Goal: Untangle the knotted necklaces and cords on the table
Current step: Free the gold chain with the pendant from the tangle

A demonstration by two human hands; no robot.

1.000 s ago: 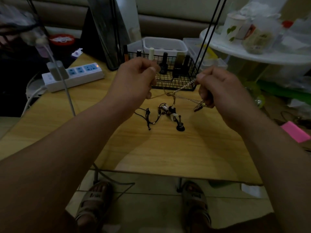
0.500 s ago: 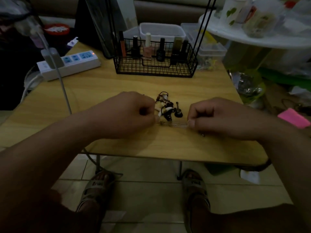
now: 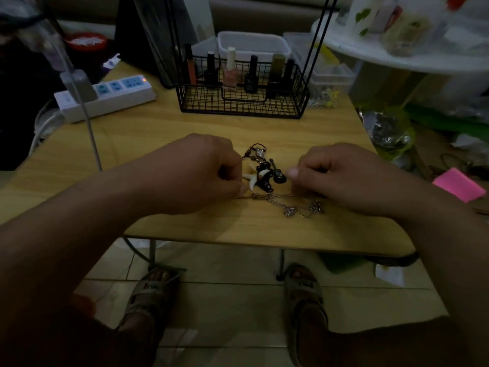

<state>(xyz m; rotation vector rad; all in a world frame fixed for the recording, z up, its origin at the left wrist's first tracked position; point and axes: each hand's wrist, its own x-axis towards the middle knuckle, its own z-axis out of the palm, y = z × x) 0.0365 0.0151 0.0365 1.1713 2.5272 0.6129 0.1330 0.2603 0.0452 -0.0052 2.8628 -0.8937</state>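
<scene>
Lowered onto the table [image 3: 185, 125], the thin chain [image 3: 289, 212] lies slack and kinked.

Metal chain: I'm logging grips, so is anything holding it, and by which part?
Both hands: the left hand pinches the metal chain at its left end, and the right hand seems to pinch its right end.

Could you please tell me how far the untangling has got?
Done: nothing clearly freed yet. In hand: the left hand and right hand seem to pinch the metal chain, laid flat on the table, visibly kinked. Left: the black cord cluster with pendants, bunched together.
</scene>
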